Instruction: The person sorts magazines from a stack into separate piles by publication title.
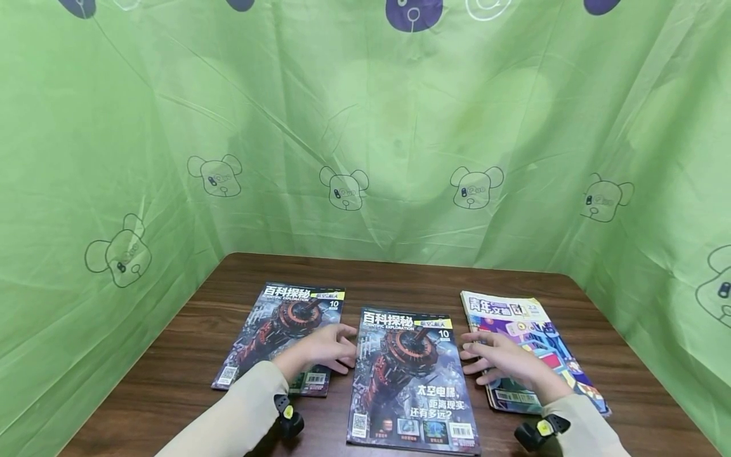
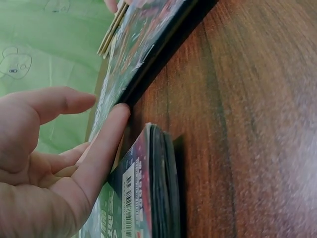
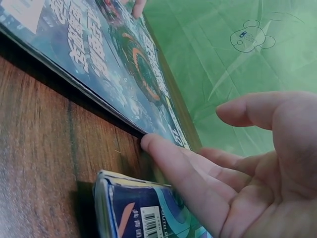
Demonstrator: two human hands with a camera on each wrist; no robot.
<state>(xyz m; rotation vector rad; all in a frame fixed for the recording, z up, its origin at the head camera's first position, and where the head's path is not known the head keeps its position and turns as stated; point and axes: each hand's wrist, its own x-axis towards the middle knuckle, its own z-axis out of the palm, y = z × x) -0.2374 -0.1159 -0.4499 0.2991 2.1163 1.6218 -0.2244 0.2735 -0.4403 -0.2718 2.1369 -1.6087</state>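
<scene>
A dark blue magazine [image 1: 414,381] with a red ring on its cover lies in the middle of the table. At its left edge my left hand [image 1: 324,348] touches with extended fingers; in the left wrist view a fingertip [image 2: 121,111] meets that edge. From the other side my right hand [image 1: 505,362] reaches the right edge, and the right wrist view shows a fingertip [image 3: 148,141] against it. Under my left wrist lies a magazine with the same cover [image 1: 285,317]. A colourful purple magazine [image 1: 548,343], atop a small stack, lies beneath my right hand.
The dark brown wooden table [image 1: 400,279] carries all the magazines. A green curtain [image 1: 365,127] with bear-face drawings hangs behind it and at both sides. Each wrist wears a black camera strap, such as the left one [image 1: 289,419].
</scene>
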